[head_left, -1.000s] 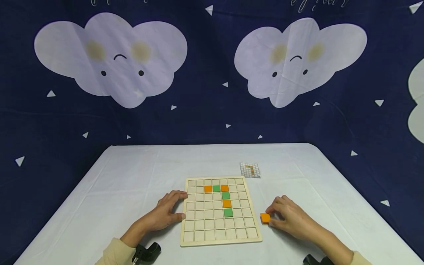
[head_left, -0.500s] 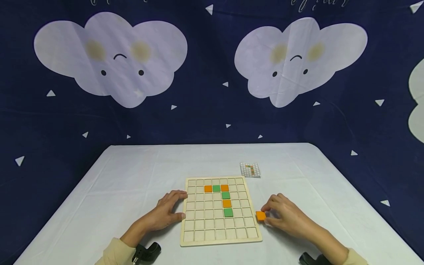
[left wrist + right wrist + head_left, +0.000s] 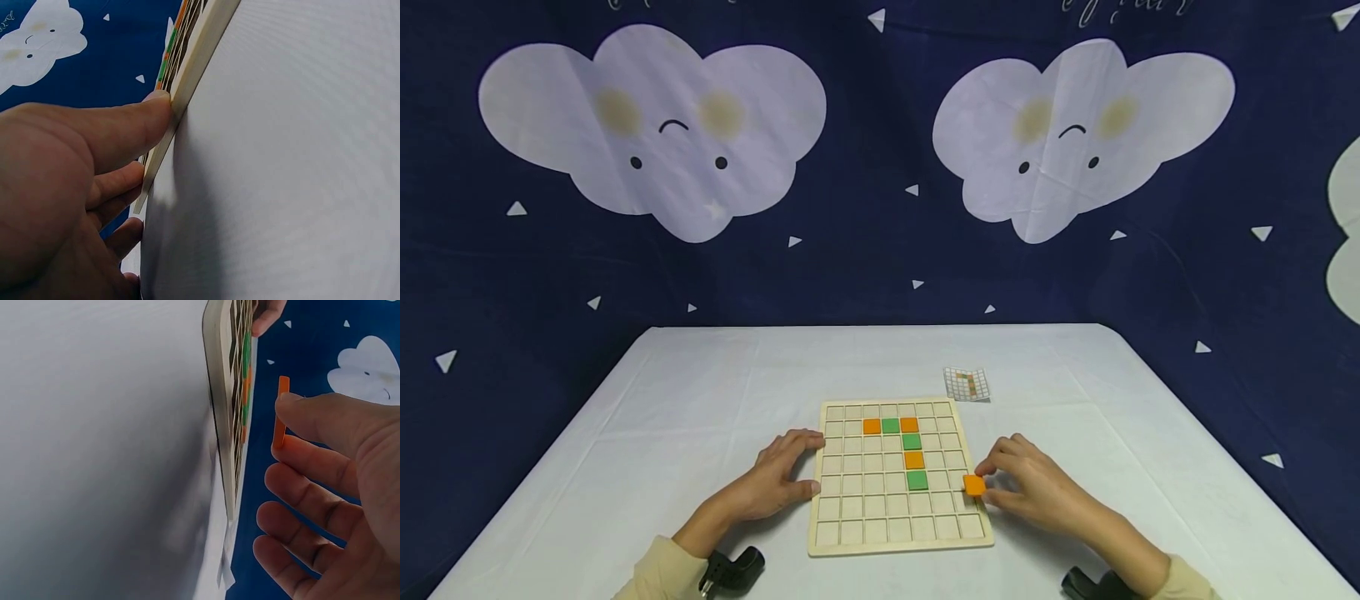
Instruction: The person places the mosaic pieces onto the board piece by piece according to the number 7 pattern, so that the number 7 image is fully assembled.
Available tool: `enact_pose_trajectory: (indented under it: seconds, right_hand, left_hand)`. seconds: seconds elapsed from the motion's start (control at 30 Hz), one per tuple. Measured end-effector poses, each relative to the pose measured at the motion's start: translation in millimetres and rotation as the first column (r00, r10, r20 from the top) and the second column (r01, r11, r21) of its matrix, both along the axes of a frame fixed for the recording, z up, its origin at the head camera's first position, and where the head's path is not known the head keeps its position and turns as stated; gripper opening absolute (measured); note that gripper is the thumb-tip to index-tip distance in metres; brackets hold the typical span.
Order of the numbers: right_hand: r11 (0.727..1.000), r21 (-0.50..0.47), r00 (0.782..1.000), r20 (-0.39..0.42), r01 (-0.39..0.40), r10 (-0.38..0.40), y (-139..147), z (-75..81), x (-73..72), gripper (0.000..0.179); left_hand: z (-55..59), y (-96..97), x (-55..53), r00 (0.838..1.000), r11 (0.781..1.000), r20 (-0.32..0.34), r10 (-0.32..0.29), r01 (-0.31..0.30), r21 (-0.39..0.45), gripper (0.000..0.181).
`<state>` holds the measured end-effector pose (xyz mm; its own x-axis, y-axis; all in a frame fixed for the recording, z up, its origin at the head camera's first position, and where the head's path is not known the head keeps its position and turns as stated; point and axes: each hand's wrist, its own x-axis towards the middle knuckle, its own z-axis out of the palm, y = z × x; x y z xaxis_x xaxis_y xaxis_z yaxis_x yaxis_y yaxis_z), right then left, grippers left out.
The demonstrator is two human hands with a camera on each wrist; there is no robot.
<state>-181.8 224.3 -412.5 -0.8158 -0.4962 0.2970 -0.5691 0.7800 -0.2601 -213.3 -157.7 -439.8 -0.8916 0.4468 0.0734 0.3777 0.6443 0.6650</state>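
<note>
My right hand [image 3: 1037,490] pinches a square orange tile [image 3: 973,485] between thumb and index finger, above the right edge of the wooden grid board [image 3: 850,550]. In the right wrist view the tile [image 3: 282,412] shows edge-on, off the board's surface, and the other fingers are loosely bent. My left hand [image 3: 767,479] rests at the board's left edge, thumb and fingertips touching the rim, spread apart. Seated in the grid are several orange and green tiles: a short row near the top, with a column running down from its right end to a green tile [image 3: 917,480].
Behind the board's right corner lies a small printed card [image 3: 967,385] with a coloured grid pattern. A white cloth covers the table [image 3: 737,367]. Beyond it hangs a dark blue curtain [image 3: 880,283] with clouds. Dark wrist devices [image 3: 733,571] sit under both forearms.
My right hand has carried the orange tile leftward and slightly up, from beside the board to over its right edge. The left hand and the seated tiles have stayed put.
</note>
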Motion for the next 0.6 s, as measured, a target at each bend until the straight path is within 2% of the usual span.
enact_pose_trajectory:
  seconds: [0.3, 0.6]
  right_hand:
    - [0.998, -0.015, 0.998, -0.014, -0.054, 0.053, -11.1, -0.5, -1.0, 0.02]
    - [0.996, -0.025, 0.995, 0.044, -0.085, 0.086, -17.9, -0.8, -0.7, 0.018]
  left_hand:
    - [-0.3, 0.7, 0.2, 1.0, 1.0, 0.002, 0.007, -0.007, -0.003, 0.054]
    - [1.4, 0.9, 0.6, 1.0, 1.0, 0.011, 0.011, -0.011, -0.002, 0.055]
